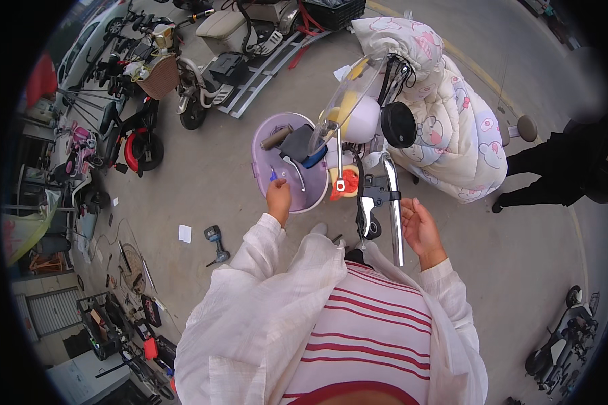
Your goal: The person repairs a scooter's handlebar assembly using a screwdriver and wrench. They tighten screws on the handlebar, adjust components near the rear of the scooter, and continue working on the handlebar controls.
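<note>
My left hand (278, 200) is closed at the near rim of a round lilac tub (258, 174), and a small blue thing (273, 175) sticks up from its fingers. In the tub lie a brown cylindrical grip (275, 138), a black part (297, 143) and a curved silver lever (294, 170). My right hand (420, 228) is open, palm turned up, just right of a bare chrome handlebar (396, 233), and appears to hold nothing. A silver brake lever (367, 214) with a black clamp sits on that bar. Beyond it are a black round mirror (398, 125) and a clear windshield (348, 94).
A quilted cartoon-print cover (452, 128) drapes the scooter. On the ground to the left lie a cordless drill (214, 243) and a white paper (185, 233). Parked scooters (138, 145) line the left; a metal ramp (263, 74) is ahead. A person in black (554, 162) stands right.
</note>
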### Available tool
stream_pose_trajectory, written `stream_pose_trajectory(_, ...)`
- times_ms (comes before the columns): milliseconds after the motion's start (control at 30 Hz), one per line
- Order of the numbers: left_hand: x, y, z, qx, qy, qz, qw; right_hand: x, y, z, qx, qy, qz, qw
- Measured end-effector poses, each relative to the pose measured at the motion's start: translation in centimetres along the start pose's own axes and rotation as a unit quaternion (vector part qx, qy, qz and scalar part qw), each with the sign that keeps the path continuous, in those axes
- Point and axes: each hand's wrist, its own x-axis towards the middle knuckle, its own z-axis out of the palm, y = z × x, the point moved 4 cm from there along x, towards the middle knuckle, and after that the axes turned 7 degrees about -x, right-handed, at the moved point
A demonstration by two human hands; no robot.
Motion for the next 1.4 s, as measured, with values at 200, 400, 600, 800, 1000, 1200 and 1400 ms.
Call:
stream_pose_trajectory(200, -4.6, 12.0, 3.9, -0.180, -0.053, 0.061, 0.980, -1.1, -0.3, -4.5, -0.031, 0.042, 0.023, 0.998)
stream_pose_trajectory(400, -8.4, 10.1, -2.7, -0.241, 0.101, 0.058, 0.964, -0.1, -0.6, -6.3, -0.053, 0.032, 0.023, 0.998)
stream_pose_trajectory(600, -15.3, 2.6, -9.7, -0.244, 0.200, -0.030, 0.949, -0.2, 3.9, -9.0, -0.095, 0.073, 0.125, 0.985)
stream_pose_trajectory(800, -19.2, -3.7, -11.2, -0.281, 0.206, -0.082, 0.934, -1.6, 10.7, -11.5, -0.135, 0.060, 0.189, 0.971)
stream_pose_trajectory(1000, -23.0, -5.6, -15.8, -0.312, 0.212, -0.076, 0.923, -2.9, 15.5, -7.1, -0.219, 0.049, 0.283, 0.933)
stream_pose_trajectory(1200, -27.8, -7.4, -26.0, -0.336, 0.264, -0.044, 0.903, -2.3, 21.1, 0.3, -0.264, 0.000, 0.246, 0.933)
stream_pose_trajectory(1400, -34.5, -10.8, -34.8, -0.362, 0.331, -0.004, 0.871, -5.3, 28.0, 8.5, -0.309, -0.127, 0.247, 0.910)
